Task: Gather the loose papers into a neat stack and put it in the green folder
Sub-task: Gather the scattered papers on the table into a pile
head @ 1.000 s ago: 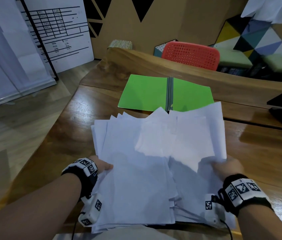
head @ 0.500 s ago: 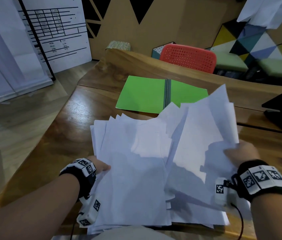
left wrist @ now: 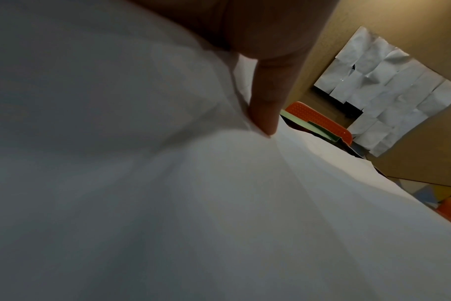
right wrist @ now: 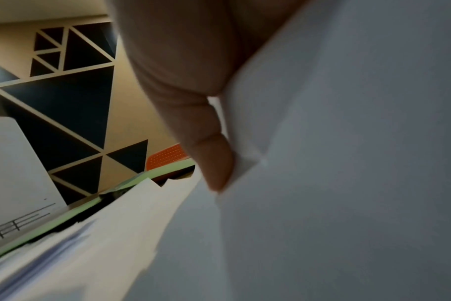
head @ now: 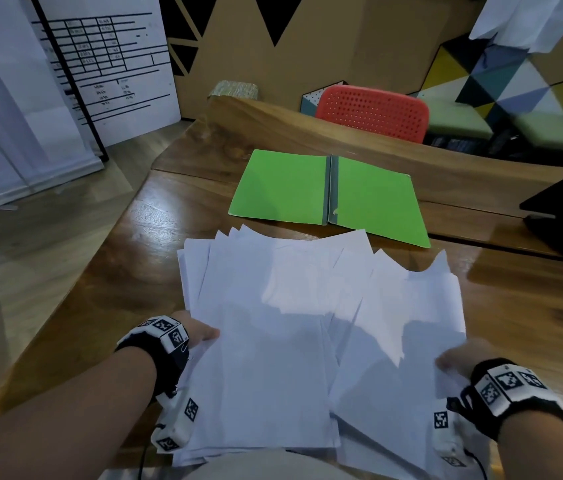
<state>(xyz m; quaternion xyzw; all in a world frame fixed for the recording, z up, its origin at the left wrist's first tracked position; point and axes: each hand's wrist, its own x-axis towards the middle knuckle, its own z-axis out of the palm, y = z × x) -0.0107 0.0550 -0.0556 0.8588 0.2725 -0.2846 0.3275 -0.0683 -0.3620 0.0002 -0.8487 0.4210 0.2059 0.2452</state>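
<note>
Half a second back my right hand had a sheaf lifted and fanned up toward the folder; now those sheets lie down again on the right side of the pile, and the whole green folder shows. My left hand has hardly shifted on the left edge.

Both hands are grasping the loose papers. On the left, my thumb presses down on top of the sheets, with the other fingers hidden beneath. On the right, my thumb pinches an edge the same way.

The pile sits on the wooden surface just in front of me, splayed, with corners poking out along its far edge. The folder lies open and flat beyond it, close to the far corners but, I judge, not touching.

These sheets are light, thin and floppy, and they slide over one another easily. I reckon a one-sided grip would let them sag and spill. Better to hold both long edges, stand the pile upright and tap it square on the surface before carrying it across.
</note>
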